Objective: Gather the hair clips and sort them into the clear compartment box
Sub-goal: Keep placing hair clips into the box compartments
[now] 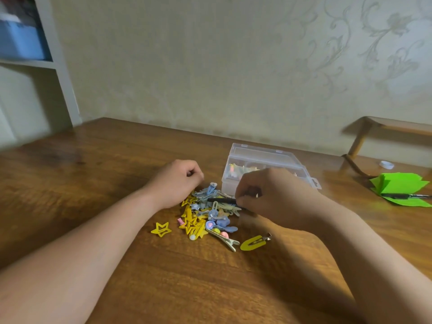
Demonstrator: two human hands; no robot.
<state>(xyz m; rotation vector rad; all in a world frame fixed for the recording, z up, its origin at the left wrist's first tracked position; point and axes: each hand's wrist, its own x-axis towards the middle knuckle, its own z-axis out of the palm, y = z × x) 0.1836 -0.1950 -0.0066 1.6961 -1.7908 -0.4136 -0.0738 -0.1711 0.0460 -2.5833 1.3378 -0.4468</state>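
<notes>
So the right hand [268,197] has a narrow grip, pinching a thin black hair clip [222,200] over the jumbled pile of yellow and blue hair clips [205,218], just beside the clear plastic compartment box [264,164] on the wooden worktop [117,183]. The left hand [177,183] is curled at the pile's edge, can't tell if it holds anything. Risk imo: tangled neighbours snag and scatter. Count: one box, pile uncountable, two yellow strays: star clip [161,229], oval snap clip [253,242].
</notes>
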